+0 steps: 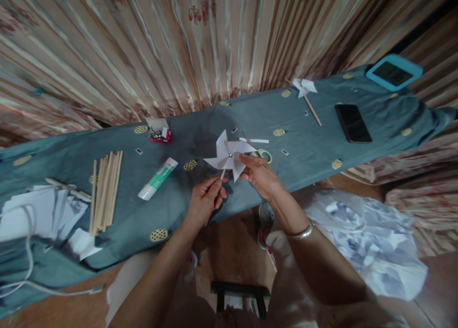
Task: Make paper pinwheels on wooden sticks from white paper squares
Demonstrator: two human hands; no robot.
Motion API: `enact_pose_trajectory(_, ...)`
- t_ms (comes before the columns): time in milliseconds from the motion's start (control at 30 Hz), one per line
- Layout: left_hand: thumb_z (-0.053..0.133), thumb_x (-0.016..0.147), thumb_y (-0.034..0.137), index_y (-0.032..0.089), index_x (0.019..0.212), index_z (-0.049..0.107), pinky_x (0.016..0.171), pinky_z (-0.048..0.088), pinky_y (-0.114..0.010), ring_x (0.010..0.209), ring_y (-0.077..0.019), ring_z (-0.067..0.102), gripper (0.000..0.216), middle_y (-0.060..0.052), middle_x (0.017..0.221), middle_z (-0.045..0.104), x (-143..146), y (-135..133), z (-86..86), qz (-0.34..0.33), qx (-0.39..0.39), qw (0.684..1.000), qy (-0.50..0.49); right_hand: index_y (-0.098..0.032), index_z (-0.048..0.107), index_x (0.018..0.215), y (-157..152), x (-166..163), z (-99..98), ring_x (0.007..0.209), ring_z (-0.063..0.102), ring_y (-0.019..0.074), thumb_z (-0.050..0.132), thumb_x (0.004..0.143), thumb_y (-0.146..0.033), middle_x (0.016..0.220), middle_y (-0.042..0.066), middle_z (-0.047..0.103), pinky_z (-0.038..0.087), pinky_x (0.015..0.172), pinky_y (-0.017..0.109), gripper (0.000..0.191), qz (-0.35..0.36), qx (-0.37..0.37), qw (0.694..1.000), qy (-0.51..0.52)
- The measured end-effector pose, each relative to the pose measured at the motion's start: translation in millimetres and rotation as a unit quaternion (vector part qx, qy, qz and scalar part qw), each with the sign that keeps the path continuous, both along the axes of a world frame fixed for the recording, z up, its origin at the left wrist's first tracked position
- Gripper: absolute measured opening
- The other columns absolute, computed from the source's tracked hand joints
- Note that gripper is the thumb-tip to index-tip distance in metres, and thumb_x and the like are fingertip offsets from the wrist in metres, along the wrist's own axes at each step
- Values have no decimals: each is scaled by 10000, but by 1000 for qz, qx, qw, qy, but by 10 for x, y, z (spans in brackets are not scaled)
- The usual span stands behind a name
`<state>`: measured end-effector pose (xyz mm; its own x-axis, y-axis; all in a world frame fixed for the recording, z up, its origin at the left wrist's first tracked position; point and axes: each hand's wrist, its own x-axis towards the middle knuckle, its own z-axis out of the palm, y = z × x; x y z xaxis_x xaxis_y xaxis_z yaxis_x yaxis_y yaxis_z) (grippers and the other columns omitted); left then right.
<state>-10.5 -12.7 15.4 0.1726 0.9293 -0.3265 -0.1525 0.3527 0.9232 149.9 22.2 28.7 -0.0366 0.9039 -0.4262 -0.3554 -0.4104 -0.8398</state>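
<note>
A white paper pinwheel [225,152] with a shiny pin at its centre is held up over the near middle of the table. My left hand [205,199] is closed around its thin wooden stick, just below the blades. At the pinwheel's right side, my right hand [261,175] pinches a paper blade between thumb and fingers; some of those fingers are hidden behind the paper. Just beyond that hand lie scissors with green handles [265,155], partly covered, and a narrow white paper strip [259,141].
Left of my hands are a glue stick [158,179], a small red box of metal pins [160,133], wooden sticks [106,192] and paper sheets [39,213]. Rightward lie another pinwheel [304,87], a phone [353,122] and a blue-framed device [393,72]. A plastic bag [372,242] sits below right.
</note>
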Motion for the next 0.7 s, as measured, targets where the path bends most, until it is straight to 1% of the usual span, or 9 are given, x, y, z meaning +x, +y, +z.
enact_pose_trajectory(100, 701, 743, 516, 139, 828, 676, 367, 171, -197, 327, -30, 343, 388, 37, 543, 576, -2, 1, 3, 1, -4, 1000, 2, -196, 700, 712, -8, -14, 6, 615, 626, 118, 816, 651, -455, 666, 2, 716, 509, 611, 233, 290, -3, -2, 1000, 18)
enact_pose_trajectory(267, 702, 735, 528, 154, 821, 666, 360, 178, -202, 329, -37, 341, 385, 38, 539, 575, 7, 3, 1, 8, 1, 1000, 1, -186, 706, 719, -28, -38, -1, 616, 624, 107, 853, 603, -412, 676, -12, 707, 518, 608, 231, 293, -13, -21, 998, 61)
enact_pose_trajectory(367, 703, 729, 531, 159, 829, 661, 355, 179, -204, 330, -39, 334, 387, 38, 541, 578, 12, 0, 1, 15, 1, 1000, 5, -186, 694, 723, -37, -52, -11, 630, 627, 108, 860, 601, -381, 679, -16, 702, 526, 634, 234, 284, -18, -31, 996, 82)
enact_pose_trajectory(533, 690, 743, 516, 163, 760, 631, 357, 184, -203, 332, -36, 340, 359, 34, 550, 576, 13, -8, 23, 8, 6, 1000, 5, -178, 693, 750, -52, -76, -18, 642, 641, 111, 864, 599, -362, 691, -9, 713, 533, 644, 230, 293, -14, -48, 992, 116)
enact_pose_trajectory(700, 687, 751, 517, 159, 729, 625, 357, 171, -208, 328, -36, 350, 365, 29, 554, 574, 18, -11, 45, 1, 7, 1000, 6, -171, 704, 766, -83, -133, -24, 681, 673, 136, 861, 611, -360, 739, 18, 739, 564, 692, 257, 290, -1, -40, 991, 131)
